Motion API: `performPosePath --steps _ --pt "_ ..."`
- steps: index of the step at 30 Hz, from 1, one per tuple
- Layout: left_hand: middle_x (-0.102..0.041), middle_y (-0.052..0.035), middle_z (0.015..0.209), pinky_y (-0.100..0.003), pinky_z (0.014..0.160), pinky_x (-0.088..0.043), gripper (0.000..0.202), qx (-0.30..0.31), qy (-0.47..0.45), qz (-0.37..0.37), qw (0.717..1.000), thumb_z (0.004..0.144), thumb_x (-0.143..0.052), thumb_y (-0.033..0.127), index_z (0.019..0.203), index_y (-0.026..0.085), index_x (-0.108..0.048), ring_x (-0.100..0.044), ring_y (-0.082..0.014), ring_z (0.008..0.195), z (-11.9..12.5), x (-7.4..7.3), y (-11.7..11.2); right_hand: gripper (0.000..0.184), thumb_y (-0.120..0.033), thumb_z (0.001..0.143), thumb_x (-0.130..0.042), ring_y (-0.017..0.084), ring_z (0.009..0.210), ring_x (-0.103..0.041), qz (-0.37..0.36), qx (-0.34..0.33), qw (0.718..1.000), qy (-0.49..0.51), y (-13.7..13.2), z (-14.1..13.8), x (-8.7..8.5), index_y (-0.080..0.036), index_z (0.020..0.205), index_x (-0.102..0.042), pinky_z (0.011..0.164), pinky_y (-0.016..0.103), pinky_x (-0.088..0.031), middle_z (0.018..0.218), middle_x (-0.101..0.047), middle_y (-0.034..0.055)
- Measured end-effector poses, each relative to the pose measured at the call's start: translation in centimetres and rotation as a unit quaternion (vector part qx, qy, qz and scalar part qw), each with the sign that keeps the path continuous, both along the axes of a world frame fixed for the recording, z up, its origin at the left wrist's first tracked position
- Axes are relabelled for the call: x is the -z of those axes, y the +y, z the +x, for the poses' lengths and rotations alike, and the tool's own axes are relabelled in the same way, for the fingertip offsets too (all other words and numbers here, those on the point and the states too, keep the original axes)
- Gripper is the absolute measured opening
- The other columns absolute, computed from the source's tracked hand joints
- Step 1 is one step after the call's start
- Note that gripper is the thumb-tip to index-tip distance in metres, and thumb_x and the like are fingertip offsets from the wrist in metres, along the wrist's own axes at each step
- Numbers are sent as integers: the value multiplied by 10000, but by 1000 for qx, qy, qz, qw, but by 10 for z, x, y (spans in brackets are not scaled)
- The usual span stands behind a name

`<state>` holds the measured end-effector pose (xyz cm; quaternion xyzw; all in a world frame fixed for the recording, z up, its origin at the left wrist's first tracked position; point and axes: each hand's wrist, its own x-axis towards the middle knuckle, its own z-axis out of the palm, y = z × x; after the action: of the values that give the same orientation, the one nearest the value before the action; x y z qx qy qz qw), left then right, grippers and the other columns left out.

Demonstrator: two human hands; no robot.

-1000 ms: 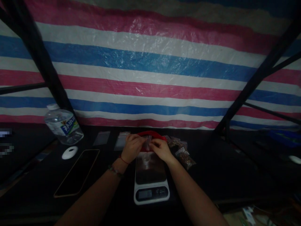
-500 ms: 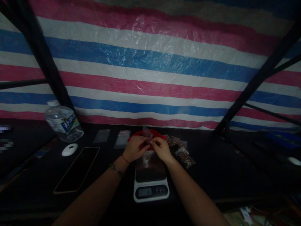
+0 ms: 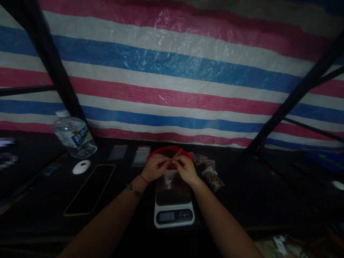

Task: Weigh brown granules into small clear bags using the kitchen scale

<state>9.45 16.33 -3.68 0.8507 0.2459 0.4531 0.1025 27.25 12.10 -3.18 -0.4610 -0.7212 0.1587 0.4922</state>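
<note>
My left hand [image 3: 156, 166] and my right hand [image 3: 185, 168] meet over the far end of a kitchen scale [image 3: 173, 193], fingertips pinched together. Between them is a small clear plastic bag [image 3: 177, 153], tilted up to the right. Just beyond my hands sits a red bowl [image 3: 158, 149] with dark brown contents, partly hidden by my fingers. A small clear cup [image 3: 168, 176] rests on the scale's metal plate. Close by my right hand lie several filled zip bags [image 3: 212, 177] holding small brown pieces.
To the left are two stacks of flat empty bags, one nearer the bowl [image 3: 141, 156] and another bag stack [image 3: 117, 152]. A phone [image 3: 90, 190], a white computer mouse [image 3: 81, 167] and a large clear bottle [image 3: 75, 138] stand further left. Striped sheeting [image 3: 172, 71] hangs behind the black table.
The small bag between my hands has gone from standing upright to leaning right. My fingertips have shifted slightly, and the whole view has moved a little.
</note>
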Motion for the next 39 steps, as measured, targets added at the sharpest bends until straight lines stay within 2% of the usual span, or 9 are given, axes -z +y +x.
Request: performPosePath --steps 3,9,15,20,24,28,31,35,39 --pt "-695 -44 733 -308 685 -476 153 -30 5 3 1000 825 -542 250 789 183 -675 -630 -168 710 1 0 0 103 -209 815 -548 166 706 -586 22 24 999 -20 -1 0 -1 -193 740 -617 674 281 -455 735 -630 29" --pt "-690 -39 747 -299 672 -471 218 -20 41 -17 999 812 -595 388 830 180 -661 -630 -171 716 2 -1 -2 114 -188 850 -503 171 779 -585 33 -25 997 -58 0 -1 2 -188 808 -610 726 286 -456 808 -632 44" --pt "-679 -47 746 -311 685 -465 160 -43 52 48 997 847 -529 273 806 176 -650 -619 -170 722 -1 -4 -1 124 -198 852 -489 174 776 -575 48 -20 996 -79 -3 -2 -2 -196 781 -591 729 294 -448 791 -622 41" --pt "-625 -39 636 -309 628 -445 198 -109 23 72 991 829 -506 268 679 182 -603 -585 -167 641 0 -8 -5 144 -174 786 -507 152 645 -517 55 62 995 -60 -1 -2 -3 -205 646 -511 619 272 -404 649 -537 2" --pt "-635 -44 647 -315 627 -445 192 -105 40 76 991 825 -512 254 676 180 -608 -590 -171 649 7 -9 -9 162 -161 760 -521 155 652 -487 86 110 989 -39 1 -1 -2 -212 615 -469 627 281 -407 651 -493 -2" --pt "-655 -63 732 -332 706 -474 179 -83 60 69 992 845 -503 253 745 175 -630 -607 -185 738 13 -7 -12 128 -120 777 -498 187 845 -537 136 83 986 -47 -1 -4 -4 -207 702 -554 774 326 -467 835 -548 52" --pt "-660 -71 776 -347 752 -484 181 -78 62 68 993 858 -494 260 811 176 -647 -612 -192 785 14 -7 -12 217 -101 811 -471 196 981 -556 143 51 986 -67 -2 -6 -3 -207 882 -646 878 343 -477 993 -581 85" --pt "-670 -81 819 -365 799 -484 190 -54 63 91 992 866 -494 258 838 172 -662 -612 -197 831 13 -8 -12 354 -89 814 -458 197 1021 -584 96 26 992 -83 1 -5 4 -229 1065 -665 921 351 -484 1061 -622 85" --pt "-673 -71 865 -379 834 -471 171 -11 74 114 991 865 -507 246 879 191 -668 -599 -191 857 7 -10 -9 357 -123 838 -465 197 978 -618 46 25 997 -52 5 -1 7 -253 1101 -669 892 356 -499 1030 -670 70"
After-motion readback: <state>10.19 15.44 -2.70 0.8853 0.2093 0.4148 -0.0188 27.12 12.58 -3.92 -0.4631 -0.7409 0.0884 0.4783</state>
